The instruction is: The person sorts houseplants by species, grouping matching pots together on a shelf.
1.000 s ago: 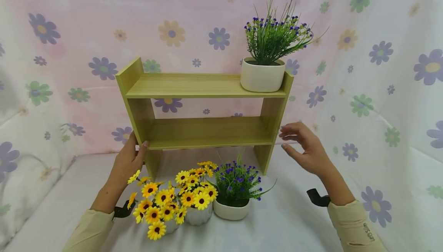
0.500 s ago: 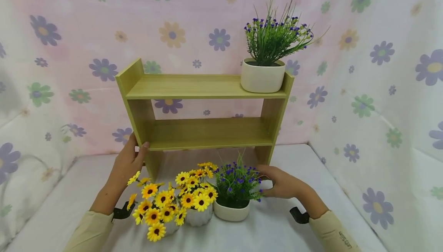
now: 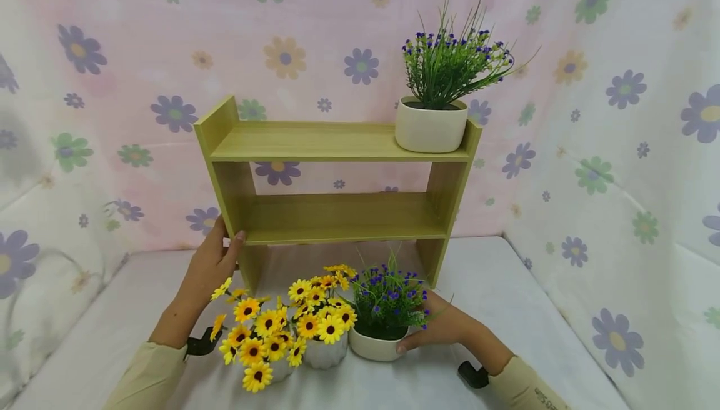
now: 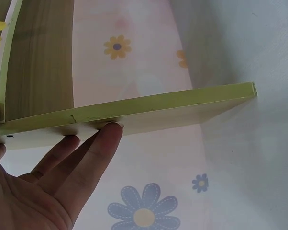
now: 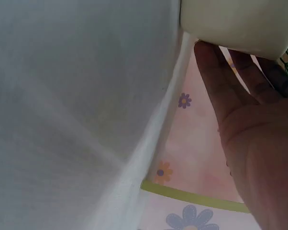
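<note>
A two-tier wooden shelf (image 3: 337,217) stands on the table. My left hand (image 3: 209,266) grips its left side panel, the thumb at the front edge; the left wrist view has the fingers (image 4: 94,160) against the panel's outer face. In front of the shelf's right end sits a white oval flower pot (image 3: 375,346) with small purple flowers and grassy leaves. My right hand (image 3: 444,324) holds this pot at its right side, thumb at the front. In the right wrist view its fingers (image 5: 218,79) touch the pot wall (image 5: 239,24); leaves partly hide them in the head view.
Two grey-white pots with yellow daisy-like flowers (image 3: 260,341) (image 3: 320,310) stand left of the purple one. A similar white pot of purple flowers (image 3: 430,127) is on the top board's right end. Flower-printed cloth (image 3: 315,35) hangs behind and at the sides.
My right hand has come down from beside the shelf's right panel to the front purple flower pot and taken hold of it. The left hand has stayed on the shelf.
</note>
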A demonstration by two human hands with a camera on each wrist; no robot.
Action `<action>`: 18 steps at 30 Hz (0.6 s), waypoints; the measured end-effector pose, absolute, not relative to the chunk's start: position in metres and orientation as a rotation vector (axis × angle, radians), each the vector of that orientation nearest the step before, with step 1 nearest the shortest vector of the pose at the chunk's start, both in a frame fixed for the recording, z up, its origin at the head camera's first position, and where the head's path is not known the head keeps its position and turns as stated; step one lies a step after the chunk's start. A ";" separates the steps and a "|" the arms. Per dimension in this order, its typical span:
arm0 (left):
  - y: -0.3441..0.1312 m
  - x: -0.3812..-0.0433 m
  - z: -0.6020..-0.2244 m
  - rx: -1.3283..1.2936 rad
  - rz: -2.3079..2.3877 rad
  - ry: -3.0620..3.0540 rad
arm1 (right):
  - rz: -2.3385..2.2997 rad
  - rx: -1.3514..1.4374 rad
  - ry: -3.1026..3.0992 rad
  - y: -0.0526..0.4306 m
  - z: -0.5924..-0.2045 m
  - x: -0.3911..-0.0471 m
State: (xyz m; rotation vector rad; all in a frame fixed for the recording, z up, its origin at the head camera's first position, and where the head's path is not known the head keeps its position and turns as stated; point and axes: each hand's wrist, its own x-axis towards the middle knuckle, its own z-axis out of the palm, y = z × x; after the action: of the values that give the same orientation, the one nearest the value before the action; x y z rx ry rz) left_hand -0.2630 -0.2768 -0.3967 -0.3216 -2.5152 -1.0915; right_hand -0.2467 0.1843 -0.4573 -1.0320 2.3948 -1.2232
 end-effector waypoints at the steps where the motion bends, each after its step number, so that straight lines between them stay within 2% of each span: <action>1: -0.277 -0.263 -0.397 -0.323 -1.090 -2.513 | -1.239 -1.060 2.387 0.183 -0.458 -0.247; 9: -0.276 -0.263 -0.397 -0.314 -1.086 -2.523 | -1.184 -1.245 2.450 0.183 -0.458 -0.247; 18: -0.276 -0.262 -0.397 -0.314 -1.104 -2.514 | -1.191 -1.235 2.511 0.191 -0.449 -0.249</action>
State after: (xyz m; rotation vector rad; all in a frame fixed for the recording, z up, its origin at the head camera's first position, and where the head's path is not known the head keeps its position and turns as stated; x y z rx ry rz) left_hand -0.2624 -0.2762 -0.3973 -0.3137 -2.5141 -1.1043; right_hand -0.2487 0.1912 -0.4486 -1.2346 2.5111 -1.1906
